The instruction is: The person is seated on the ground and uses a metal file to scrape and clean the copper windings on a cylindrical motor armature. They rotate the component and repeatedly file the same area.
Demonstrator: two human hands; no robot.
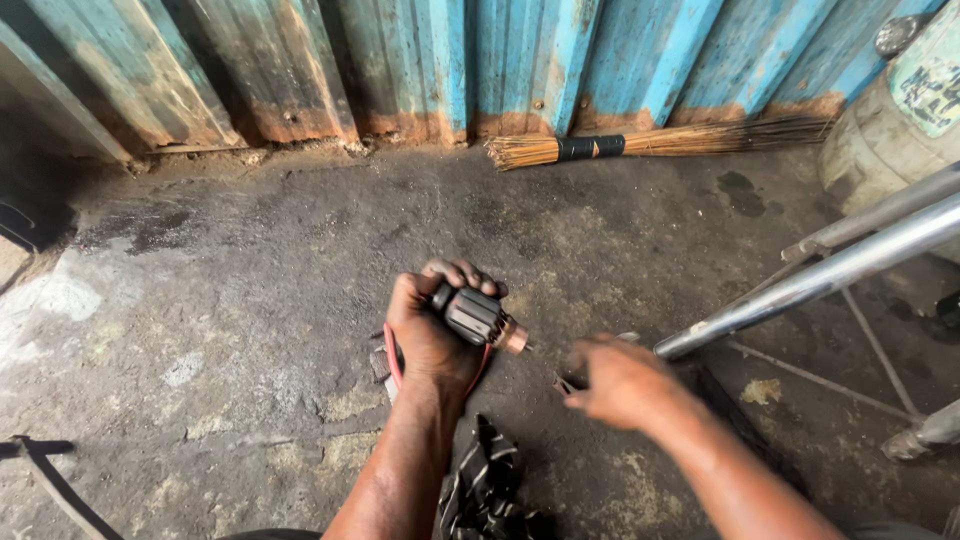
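left hand [432, 335] gripping motor armature [478, 316], shaft end hidden

Left hand [428, 335] positioned at centre of floor [250, 300], closed around motor armature [478, 316], shaft end directed right. Right hand [620, 380] located just right of armature, lower, apart from it, resting over a small part [566, 386] on floor. Metal tubes [820, 272] situated right of right hand, running up toward right edge. Broom [640, 145] laid behind both hands, along base of corrugated wall [480, 60]. Drum [900, 120] placed at far right, behind tubes. Striped cloth [485, 485] found between forearms, nearest camera.
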